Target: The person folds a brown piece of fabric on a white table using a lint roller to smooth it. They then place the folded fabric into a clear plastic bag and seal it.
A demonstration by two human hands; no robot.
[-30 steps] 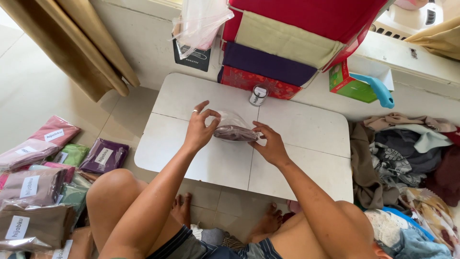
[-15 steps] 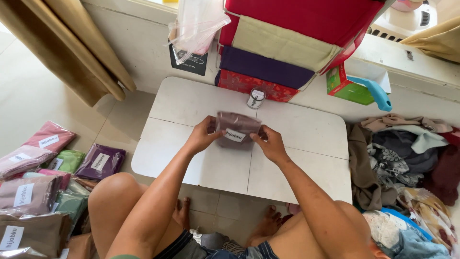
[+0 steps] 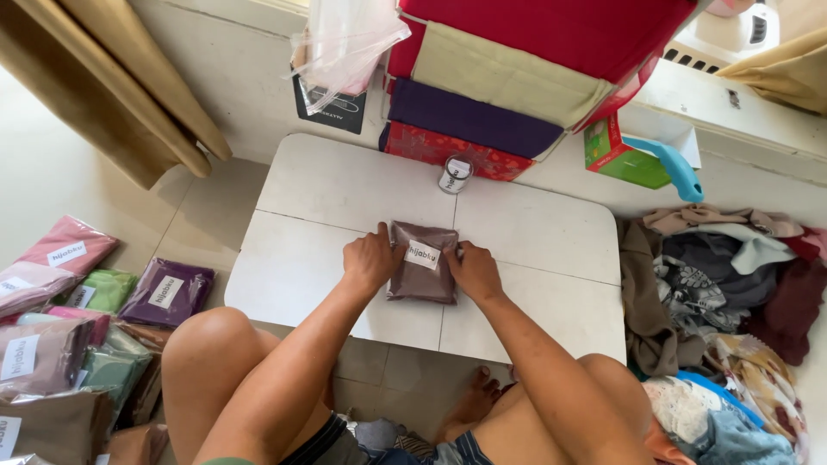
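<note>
My left hand and right hand clamp the brown packet between them — its long axis runs 12-to-6 o'clock, both hands equally near.

Brown fabric packet in clear plastic wrap, rectangular, flat, longer than wide, with a small white label near its upper middle. Lying face up on the white counter, near its front middle, slightly tilted. Pinched between the fingers of the left hand along its left edge and the fingers of the right hand along its right edge. Upper corners just beyond the fingertips, lower end extending below them toward the counter's near edge. Plastic smooth, glossy, closely wrapped around the dark folded cloth.
</note>
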